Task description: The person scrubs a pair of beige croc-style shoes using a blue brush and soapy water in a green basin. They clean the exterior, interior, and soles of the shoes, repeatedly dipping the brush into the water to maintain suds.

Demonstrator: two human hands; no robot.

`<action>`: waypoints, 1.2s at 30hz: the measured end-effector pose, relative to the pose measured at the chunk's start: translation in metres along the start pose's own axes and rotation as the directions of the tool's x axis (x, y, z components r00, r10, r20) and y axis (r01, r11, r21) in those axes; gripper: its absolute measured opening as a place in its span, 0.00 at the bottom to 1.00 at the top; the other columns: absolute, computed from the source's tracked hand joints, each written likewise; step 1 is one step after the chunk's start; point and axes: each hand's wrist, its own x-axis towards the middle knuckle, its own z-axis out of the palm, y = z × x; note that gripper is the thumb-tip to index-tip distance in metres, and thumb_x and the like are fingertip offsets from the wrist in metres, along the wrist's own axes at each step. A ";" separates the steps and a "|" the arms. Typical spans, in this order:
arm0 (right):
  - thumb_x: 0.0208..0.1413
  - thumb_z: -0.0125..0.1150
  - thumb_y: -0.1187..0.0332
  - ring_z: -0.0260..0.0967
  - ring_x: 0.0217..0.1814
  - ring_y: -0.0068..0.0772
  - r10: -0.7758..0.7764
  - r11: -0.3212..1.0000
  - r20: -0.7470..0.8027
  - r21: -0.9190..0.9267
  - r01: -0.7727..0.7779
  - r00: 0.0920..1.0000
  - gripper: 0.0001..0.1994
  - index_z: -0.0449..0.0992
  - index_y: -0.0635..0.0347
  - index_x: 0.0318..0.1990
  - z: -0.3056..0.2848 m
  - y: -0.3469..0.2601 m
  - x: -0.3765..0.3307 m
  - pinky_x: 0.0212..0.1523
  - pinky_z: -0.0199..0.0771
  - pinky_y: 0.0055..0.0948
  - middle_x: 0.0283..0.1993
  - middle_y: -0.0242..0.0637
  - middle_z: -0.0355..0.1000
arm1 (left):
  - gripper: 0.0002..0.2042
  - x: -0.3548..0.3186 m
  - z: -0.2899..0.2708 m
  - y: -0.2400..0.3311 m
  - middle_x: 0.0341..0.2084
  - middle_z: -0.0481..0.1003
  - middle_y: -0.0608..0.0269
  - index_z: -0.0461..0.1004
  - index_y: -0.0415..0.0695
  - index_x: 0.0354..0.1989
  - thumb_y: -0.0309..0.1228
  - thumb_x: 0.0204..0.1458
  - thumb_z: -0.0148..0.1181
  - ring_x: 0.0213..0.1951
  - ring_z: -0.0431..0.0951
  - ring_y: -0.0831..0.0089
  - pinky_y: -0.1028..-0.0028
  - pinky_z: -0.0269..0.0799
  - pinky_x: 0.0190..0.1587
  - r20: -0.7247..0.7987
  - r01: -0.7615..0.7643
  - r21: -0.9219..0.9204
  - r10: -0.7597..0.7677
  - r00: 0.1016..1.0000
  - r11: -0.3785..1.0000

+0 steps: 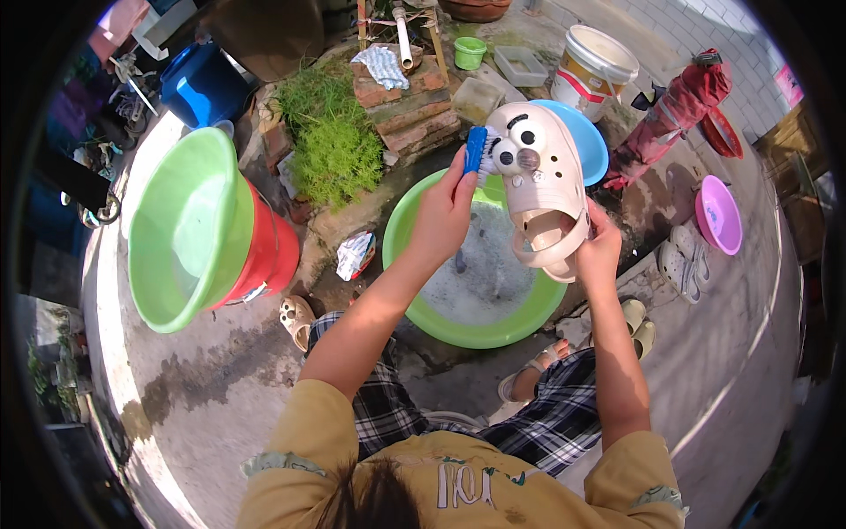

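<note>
My left hand (443,210) is closed around a blue scrub brush (476,148), its pale bristles against the side of a beige clog (557,179). Cartoon eyes and a round nose-like charm decorate the clog's toe. My right hand (600,248) grips the clog near its heel strap, so the opening faces me and the toe points away. Both hands are raised over a green basin (477,336) of foamy grey water (480,286). Something small and dark shows in the suds; I cannot make out what it is.
To the left, a large green basin (187,238) rests tilted against a red bucket (282,240). Stacked bricks (407,115) and grass (335,145) lie beyond. Rightward are a blue basin (592,145), a white paint bucket (601,55), a purple basin (719,214) and pale clogs (680,266).
</note>
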 end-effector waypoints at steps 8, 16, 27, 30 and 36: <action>0.51 0.61 0.81 0.71 0.53 0.25 -0.091 0.996 -0.026 -0.018 0.091 0.995 0.22 0.72 0.73 0.56 0.008 -0.018 -0.002 0.56 0.68 0.25 0.54 0.41 0.75 | 0.26 0.004 -0.006 0.017 0.30 0.77 0.57 0.56 0.41 0.69 0.33 0.64 0.50 0.30 0.73 0.77 0.75 0.70 0.36 -0.059 -0.003 -0.043 0.000 0.998 0.999; 0.48 0.68 0.73 0.73 0.57 0.33 -0.010 0.997 0.026 -0.074 0.012 1.000 0.26 0.72 0.72 0.56 0.010 0.015 -0.006 0.58 0.69 0.28 0.55 0.49 0.75 | 0.27 0.008 -0.009 0.021 0.26 0.76 0.52 0.58 0.48 0.69 0.33 0.60 0.54 0.26 0.76 0.62 0.69 0.71 0.32 -0.041 -0.186 0.318 0.210 0.977 0.930; 0.45 0.68 0.68 0.77 0.47 0.46 -0.175 0.794 -0.006 -0.592 0.138 0.985 0.24 0.76 0.63 0.53 0.015 -0.001 -0.014 0.48 0.75 0.35 0.47 0.45 0.77 | 0.27 0.001 -0.006 0.009 0.23 0.74 0.60 0.60 0.54 0.69 0.37 0.60 0.54 0.26 0.76 0.59 0.62 0.70 0.27 0.129 -0.321 0.599 0.307 0.943 0.733; 0.43 0.67 0.70 0.76 0.43 0.47 -0.292 0.713 0.006 -0.665 0.222 0.956 0.21 0.77 0.61 0.49 0.021 0.003 -0.012 0.43 0.75 0.39 0.43 0.42 0.77 | 0.26 -0.032 0.020 0.019 0.23 0.74 0.58 0.61 0.52 0.68 0.37 0.60 0.55 0.26 0.76 0.57 0.62 0.71 0.29 0.317 -0.423 0.541 0.289 0.903 0.727; 0.40 0.65 0.74 0.75 0.43 0.47 -0.327 0.639 0.081 -0.715 0.283 0.941 0.21 0.76 0.61 0.47 0.020 0.003 -0.011 0.42 0.75 0.40 0.42 0.43 0.77 | 0.24 0.021 -0.011 -0.012 0.23 0.75 0.56 0.64 0.49 0.66 0.41 0.61 0.52 0.25 0.77 0.56 0.58 0.71 0.26 0.031 -0.157 0.730 0.197 0.980 0.666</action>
